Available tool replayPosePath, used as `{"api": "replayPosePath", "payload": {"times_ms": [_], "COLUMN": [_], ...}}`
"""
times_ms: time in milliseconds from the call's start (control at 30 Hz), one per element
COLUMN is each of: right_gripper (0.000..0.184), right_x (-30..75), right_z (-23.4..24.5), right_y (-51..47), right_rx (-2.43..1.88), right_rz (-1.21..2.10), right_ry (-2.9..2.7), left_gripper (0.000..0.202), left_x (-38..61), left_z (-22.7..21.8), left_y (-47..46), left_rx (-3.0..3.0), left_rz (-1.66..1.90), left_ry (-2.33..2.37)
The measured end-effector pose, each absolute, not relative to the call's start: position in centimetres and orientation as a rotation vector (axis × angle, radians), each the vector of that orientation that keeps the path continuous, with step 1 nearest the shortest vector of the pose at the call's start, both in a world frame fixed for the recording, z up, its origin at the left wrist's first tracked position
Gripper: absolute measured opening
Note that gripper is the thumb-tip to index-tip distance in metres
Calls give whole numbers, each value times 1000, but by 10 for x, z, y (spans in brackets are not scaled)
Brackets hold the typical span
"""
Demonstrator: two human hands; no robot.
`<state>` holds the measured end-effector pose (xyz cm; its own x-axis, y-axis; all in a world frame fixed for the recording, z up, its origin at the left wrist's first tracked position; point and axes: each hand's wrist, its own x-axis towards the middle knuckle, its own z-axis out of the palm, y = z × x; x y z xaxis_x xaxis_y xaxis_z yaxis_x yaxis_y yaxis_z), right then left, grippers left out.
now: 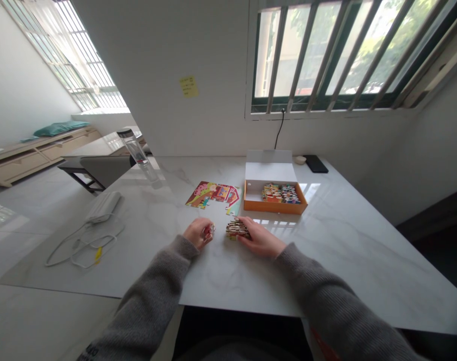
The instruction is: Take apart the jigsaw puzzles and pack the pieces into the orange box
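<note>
My left hand [198,233] is closed around a few jigsaw puzzle pieces [209,231], held just above the table. To its right, my right hand [260,237] curls round the side of a stack of puzzle pieces [236,228], seen edge-on. Beyond both hands lies a partly joined puzzle [216,194] with a red barn and pink and green shapes; its near edge is ragged. An orange box [275,206] with its white lid raised stands behind my right hand, holding more pieces [281,193] packed in rows.
On the white marble-patterned table [326,250] stands a clear bottle [138,153] at the back left. A white power strip [104,206] with a looped cable [80,255] lies left. A black phone [316,163] and a small pale object [299,160] sit at the back right.
</note>
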<state>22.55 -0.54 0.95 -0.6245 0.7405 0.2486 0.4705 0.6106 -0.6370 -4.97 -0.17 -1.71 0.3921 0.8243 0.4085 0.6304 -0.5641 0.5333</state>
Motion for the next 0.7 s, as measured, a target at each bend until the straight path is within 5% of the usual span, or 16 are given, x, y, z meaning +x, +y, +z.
{"api": "replayPosePath", "payload": {"times_ms": [133, 700], "right_gripper": [53, 55], "right_x": [226, 236], "right_z": [10, 8], "right_y": [-4, 8], "right_rx": [-948, -1019], "right_rz": [726, 739], "right_ry": [-2340, -2225], "left_gripper": [33, 5], "left_x": [-34, -19], "left_z": [-15, -2], "left_y": [-8, -21], "left_rx": [2289, 2172], "left_rz": [961, 932], "left_ry": [1284, 1071]}}
